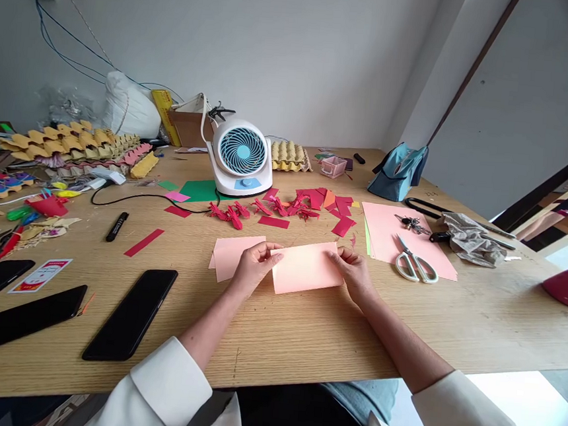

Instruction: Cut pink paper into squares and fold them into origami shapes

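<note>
A light pink paper rectangle (307, 268) is held up over the table between both hands. My left hand (258, 264) pinches its left edge with thumb and fingers, and my right hand (353, 271) pinches its upper right corner. Behind my left hand, other pink paper pieces (228, 256) lie on the table. Red folded paper shapes (231, 214) and red paper scraps (343, 226) are spread beyond the hands. To the right, white-handled scissors (416, 261) rest on large pink sheets (382, 231).
A white fan (242, 156) stands at the back of the wooden table (302, 340). Black phones (131, 312) and a marker (117, 227) lie left. A blue bag (399, 172), keys (412, 224) and crumpled cloth (475, 242) are right. Egg trays (71, 145) sit back left.
</note>
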Demonstrator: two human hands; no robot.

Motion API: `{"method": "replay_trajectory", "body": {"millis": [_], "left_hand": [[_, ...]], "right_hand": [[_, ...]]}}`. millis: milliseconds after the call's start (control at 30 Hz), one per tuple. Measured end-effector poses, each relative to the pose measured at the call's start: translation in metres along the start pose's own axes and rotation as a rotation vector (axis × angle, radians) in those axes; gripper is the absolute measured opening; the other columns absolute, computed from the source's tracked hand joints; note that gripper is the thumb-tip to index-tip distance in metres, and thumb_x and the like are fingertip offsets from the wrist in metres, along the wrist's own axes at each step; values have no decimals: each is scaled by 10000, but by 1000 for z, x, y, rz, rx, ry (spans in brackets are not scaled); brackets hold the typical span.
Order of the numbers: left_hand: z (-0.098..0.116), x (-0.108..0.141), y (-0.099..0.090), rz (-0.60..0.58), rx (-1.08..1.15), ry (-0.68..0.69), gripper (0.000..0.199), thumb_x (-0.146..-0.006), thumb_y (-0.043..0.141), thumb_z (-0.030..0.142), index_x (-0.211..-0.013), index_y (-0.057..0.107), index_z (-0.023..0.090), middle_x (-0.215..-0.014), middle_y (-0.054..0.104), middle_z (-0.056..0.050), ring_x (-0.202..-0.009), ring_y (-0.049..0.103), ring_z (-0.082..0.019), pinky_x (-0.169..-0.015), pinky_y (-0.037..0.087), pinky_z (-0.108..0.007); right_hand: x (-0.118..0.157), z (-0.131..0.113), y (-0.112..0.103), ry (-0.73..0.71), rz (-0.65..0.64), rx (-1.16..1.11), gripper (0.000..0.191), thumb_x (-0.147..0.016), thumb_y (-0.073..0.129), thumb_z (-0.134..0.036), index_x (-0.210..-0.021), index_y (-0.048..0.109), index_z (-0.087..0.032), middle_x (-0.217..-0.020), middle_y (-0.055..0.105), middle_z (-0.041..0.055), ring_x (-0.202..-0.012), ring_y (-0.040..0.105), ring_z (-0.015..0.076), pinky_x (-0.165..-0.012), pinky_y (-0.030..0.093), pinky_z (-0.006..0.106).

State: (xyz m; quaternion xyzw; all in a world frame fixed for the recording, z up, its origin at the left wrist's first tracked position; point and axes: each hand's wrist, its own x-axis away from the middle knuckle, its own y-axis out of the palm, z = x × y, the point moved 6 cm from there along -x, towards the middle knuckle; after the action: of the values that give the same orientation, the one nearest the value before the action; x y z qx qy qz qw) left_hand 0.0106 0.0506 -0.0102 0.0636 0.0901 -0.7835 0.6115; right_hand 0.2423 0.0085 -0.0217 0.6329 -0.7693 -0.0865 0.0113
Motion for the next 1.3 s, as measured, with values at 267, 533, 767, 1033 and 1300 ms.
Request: {"method": "replay_trajectory", "body": {"millis": [267, 533, 767, 1033, 1300], "left_hand": [[4, 3, 6, -11, -27, -27, 267, -693, 740, 393, -703, 621, 154, -636, 532, 32, -626, 469, -114, -606, 357, -226], [3, 3, 3, 59, -47, -21, 272, -688, 728, 386, -645, 598, 152, -587, 475, 43, -580, 408, -98, -562, 311, -220], [-1, 1, 1, 64, -79, -18, 312, -688, 719, 411, -598, 560, 158, -569, 432, 46, -568, 378, -95, -557, 303, -223], [-1, 0, -1, 72, -113, -3, 355, -700, 701, 443, -579, 523, 160, -574, 406, 43, -577, 353, -95, -559, 284, -226], [-2, 0, -2, 81, -140, -15, 370, -700, 692, 454, -576, 511, 156, -576, 385, 46, -577, 337, -90, -554, 273, -223]], "right_hand": [[1, 1, 0, -3, -33, -23, 397, -651, 790, -532, -673, 617, -176, -655, 622, 3, -560, 496, 116, -521, 372, 249], [2, -1, 4, -21, -59, -17, 367, -668, 785, -496, -661, 607, -176, -655, 594, -4, -590, 486, 118, -563, 379, 252], [2, -1, 6, -23, -93, -22, 355, -696, 771, -475, -664, 586, -173, -656, 566, -4, -597, 462, 112, -565, 376, 245], [2, 0, 5, -26, -92, 6, 410, -674, 766, -536, -653, 574, -174, -640, 558, -3, -589, 454, 115, -543, 370, 240], [2, 0, 6, -16, -101, -26, 382, -659, 797, -488, -635, 578, -175, -622, 557, -19, -574, 450, 105, -551, 366, 238]]}}
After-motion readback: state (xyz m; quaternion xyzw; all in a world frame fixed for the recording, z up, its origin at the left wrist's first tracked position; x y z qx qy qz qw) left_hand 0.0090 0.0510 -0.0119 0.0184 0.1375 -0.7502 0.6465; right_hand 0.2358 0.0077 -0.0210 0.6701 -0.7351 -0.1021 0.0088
